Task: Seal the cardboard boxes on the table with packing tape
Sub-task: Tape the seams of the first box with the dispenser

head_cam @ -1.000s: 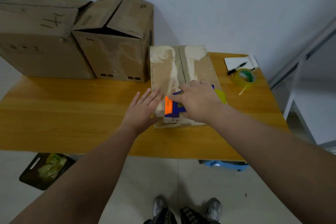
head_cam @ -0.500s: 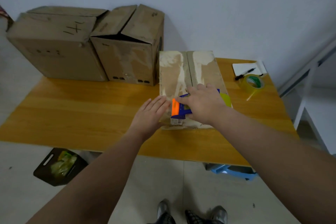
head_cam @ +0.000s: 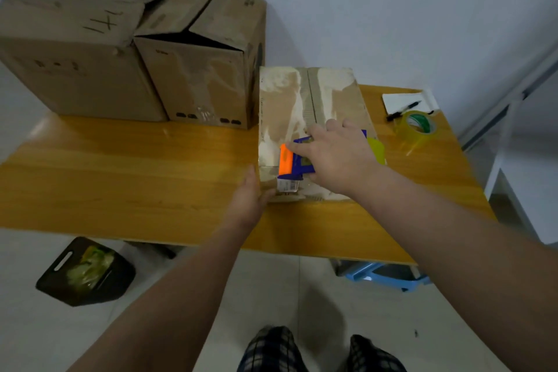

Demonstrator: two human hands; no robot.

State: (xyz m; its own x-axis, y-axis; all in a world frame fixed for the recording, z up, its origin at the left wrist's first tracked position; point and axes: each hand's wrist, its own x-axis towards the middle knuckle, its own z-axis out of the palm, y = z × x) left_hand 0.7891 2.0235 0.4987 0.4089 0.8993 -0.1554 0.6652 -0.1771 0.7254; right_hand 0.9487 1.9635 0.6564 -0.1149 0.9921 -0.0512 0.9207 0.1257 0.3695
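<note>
A flat cardboard box (head_cam: 305, 100) lies on the wooden table (head_cam: 120, 178), flaps closed, its centre seam running away from me. My right hand (head_cam: 338, 154) grips a blue and orange tape dispenser (head_cam: 291, 160) at the near end of the box top. My left hand (head_cam: 249, 193) rests with straight fingers against the box's near left corner. Two taller cardboard boxes stand at the back left: one closed (head_cam: 69, 60), one with its flaps partly raised (head_cam: 202, 69).
A roll of clear tape with a green core (head_cam: 418, 127), a black pen (head_cam: 403, 110) and a white notepad (head_cam: 398, 100) lie at the table's back right. A black bin (head_cam: 86, 272) and a blue stool (head_cam: 386, 276) stand on the floor by the table's near edge.
My left hand has slid off the box top down to its near left corner. The right hand stays on the dispenser at the near end. The head camera has shifted.
</note>
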